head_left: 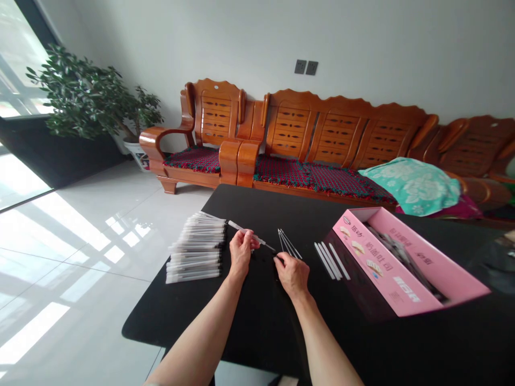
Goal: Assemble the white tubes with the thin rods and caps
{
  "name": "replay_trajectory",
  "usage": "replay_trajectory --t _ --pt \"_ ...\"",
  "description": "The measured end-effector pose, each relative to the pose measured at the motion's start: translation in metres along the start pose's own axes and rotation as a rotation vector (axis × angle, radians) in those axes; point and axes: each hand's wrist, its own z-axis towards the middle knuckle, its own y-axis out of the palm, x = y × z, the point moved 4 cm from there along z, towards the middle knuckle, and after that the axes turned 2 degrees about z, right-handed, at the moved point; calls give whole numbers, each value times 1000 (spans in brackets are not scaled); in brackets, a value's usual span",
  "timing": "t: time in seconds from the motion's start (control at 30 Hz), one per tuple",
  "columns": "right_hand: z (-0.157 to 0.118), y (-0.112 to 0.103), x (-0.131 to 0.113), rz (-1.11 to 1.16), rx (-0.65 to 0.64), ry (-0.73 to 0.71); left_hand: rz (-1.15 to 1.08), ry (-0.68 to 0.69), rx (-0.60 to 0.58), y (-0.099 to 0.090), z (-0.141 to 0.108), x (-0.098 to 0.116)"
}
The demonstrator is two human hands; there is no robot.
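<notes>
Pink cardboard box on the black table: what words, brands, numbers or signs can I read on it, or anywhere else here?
"活动" (probably; slightly blurred): dark characters on the outer side of the open pink cardboard box.
Larger brownish characters and white lettering, same side: too blurred to read.
Inner-wall characters: too blurred.
Nothing else is legible.

a: what lies left on the worktop (257, 321)?
b: the pens (197, 249), in a pile.
a: right of them?
b: the left hand (240, 249), one pen in it, then the right hand (293, 273), refills (290, 244) just beyond that.
a: further right?
b: tubes (329, 261), then the box (374, 262), with parts (396, 252) inside.
a: behind the worktop?
b: a chair (217, 115), the plant (100, 102) to its left, the sofa (338, 131) to its right, a cloth (414, 185) towards the sofa's right end, sockets (306, 67) on the wall (362, 43) above.
</notes>
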Motion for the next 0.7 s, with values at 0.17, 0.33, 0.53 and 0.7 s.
replay_trajectory --t 0.17,0.33,0.53,0.7 --pt "1 0 -1 -75 -62 25 8 -13 -12 2 -1 0" --pt "1 0 -1 -76 -68 40 14 -17 -29 4 -2 1" --pt "0 -9 -3 128 106 -32 6 -26 -60 6 -3 -1" --pt "0 -5 -4 183 85 -130 15 -50 -165 13 -7 1"
